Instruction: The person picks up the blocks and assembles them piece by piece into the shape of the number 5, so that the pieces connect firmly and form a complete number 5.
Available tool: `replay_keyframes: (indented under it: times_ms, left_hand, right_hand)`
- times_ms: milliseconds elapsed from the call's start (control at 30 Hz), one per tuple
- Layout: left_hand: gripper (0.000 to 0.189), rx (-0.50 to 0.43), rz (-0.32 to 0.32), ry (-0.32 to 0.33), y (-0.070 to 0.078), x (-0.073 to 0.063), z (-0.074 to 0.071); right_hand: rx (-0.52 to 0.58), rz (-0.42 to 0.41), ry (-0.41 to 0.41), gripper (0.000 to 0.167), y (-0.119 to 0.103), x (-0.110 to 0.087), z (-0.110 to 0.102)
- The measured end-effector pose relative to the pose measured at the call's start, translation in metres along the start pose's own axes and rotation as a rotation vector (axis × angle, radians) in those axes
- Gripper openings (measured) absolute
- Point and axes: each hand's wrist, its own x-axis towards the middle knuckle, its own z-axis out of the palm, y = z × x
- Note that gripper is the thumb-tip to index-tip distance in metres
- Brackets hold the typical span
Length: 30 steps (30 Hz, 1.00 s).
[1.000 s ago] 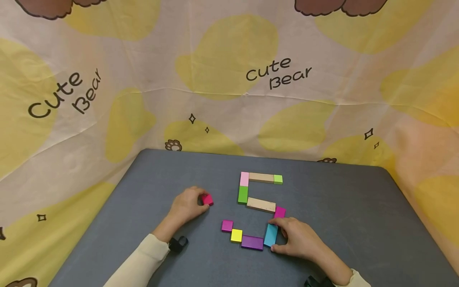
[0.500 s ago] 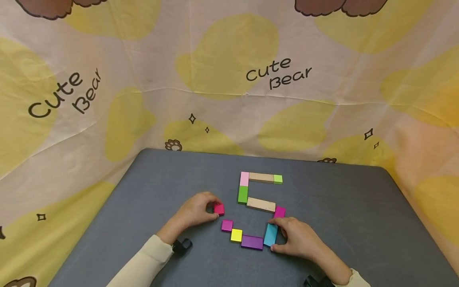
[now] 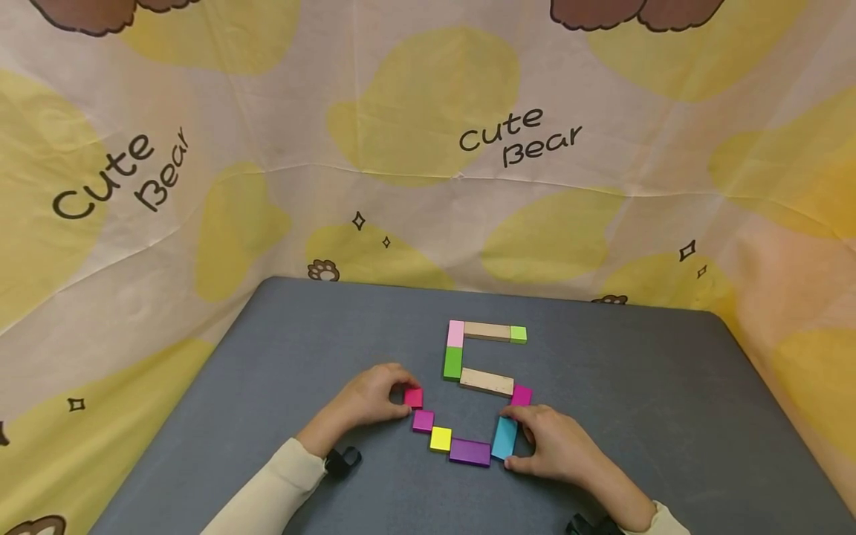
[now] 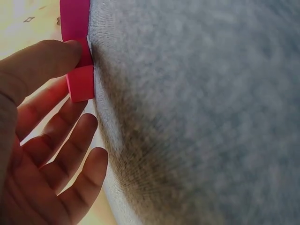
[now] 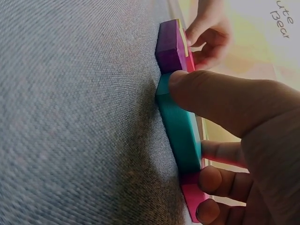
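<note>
Between thumb and fingers my left hand (image 3: 369, 395) pinches a small red block (image 3: 413, 398), which sits on the table at the upper left corner of a magenta block (image 3: 423, 421). In the left wrist view the thumb lies on the red block (image 4: 81, 83). My right hand (image 3: 558, 444) holds a blue block (image 3: 504, 438) at its two ends, thumb at the near end. The blue block lies between a purple block (image 3: 470, 452) and another magenta block (image 3: 521, 395). A yellow block (image 3: 441, 439) joins the purple block to the left-hand magenta one.
Farther back, a plain wooden block (image 3: 487, 381), a green block (image 3: 452, 363), a pink block (image 3: 456, 334), a second wooden block (image 3: 487, 331) and a light green block (image 3: 519, 335) continue the line. All lie flat on the grey table (image 3: 622, 371). A patterned cloth (image 3: 428, 148) hangs behind.
My left hand has carried the red block rightward and toward me, up to the corner of the magenta block. My right hand has stayed in place on the blue block.
</note>
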Motion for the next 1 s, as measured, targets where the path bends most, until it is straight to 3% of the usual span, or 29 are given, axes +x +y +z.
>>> replay_keyframes:
  times_ms: [333, 700, 1000]
  left_hand:
    - [0.030, -0.010, -0.015, -0.021, 0.0050, -0.0002, -0.0013]
    - [0.028, 0.015, 0.033, -0.001, 0.0069, -0.0003, -0.0011]
    - [0.029, 0.013, 0.033, -0.001, 0.0082, -0.0014, 0.0005]
  right_hand:
    - [-0.044, -0.023, 0.020, 0.061, 0.0003, 0.0002, -0.0007]
    - [-0.057, -0.027, 0.027, 0.061, 0.0010, -0.0011, -0.0007]
    - [-0.071, -0.031, 0.034, 0.063, 0.0018, -0.0027, 0.0006]
